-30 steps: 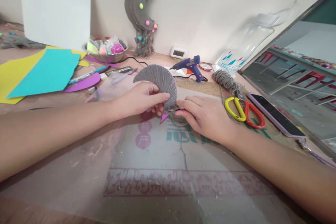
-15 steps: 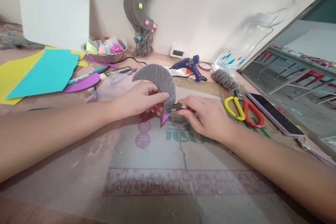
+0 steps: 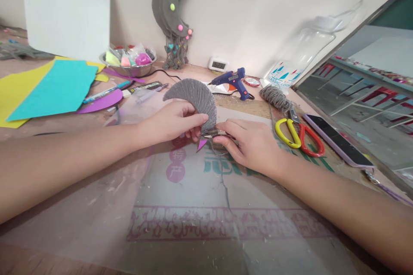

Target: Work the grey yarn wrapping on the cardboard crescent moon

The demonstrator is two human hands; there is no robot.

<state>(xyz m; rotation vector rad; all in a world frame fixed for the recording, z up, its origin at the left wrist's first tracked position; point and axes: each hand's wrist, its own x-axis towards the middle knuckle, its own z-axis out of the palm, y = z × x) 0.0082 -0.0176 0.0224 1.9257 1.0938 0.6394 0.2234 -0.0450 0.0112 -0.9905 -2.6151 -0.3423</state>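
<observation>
Between the fingers and thumb of my left hand (image 3: 179,122) is a crescent moon (image 3: 196,94) wrapped in grey yarn. Its lower tip shows bare purple (image 3: 201,144), with no yarn over it. My right hand (image 3: 247,139) is closed around small metal pliers (image 3: 211,133), whose jaws lie against the yarn just above that purple tip. Most of the pliers' handle is hidden in my fingers. A loose grey strand (image 3: 226,189) trails down onto the plastic sheet below.
A blue glue gun (image 3: 230,79), a grey yarn bundle (image 3: 275,96), yellow-and-red-handled scissors (image 3: 312,141) and a phone (image 3: 338,139) lie behind and right. Coloured sheets (image 3: 54,90) and a metal bowl (image 3: 129,69) are left. A decorated grey moon (image 3: 171,8) hangs at the wall.
The pliers' jaws have shifted slightly left and now lie across the crescent's lower end. My right hand has moved a little left with them. My left hand stays nearly still.
</observation>
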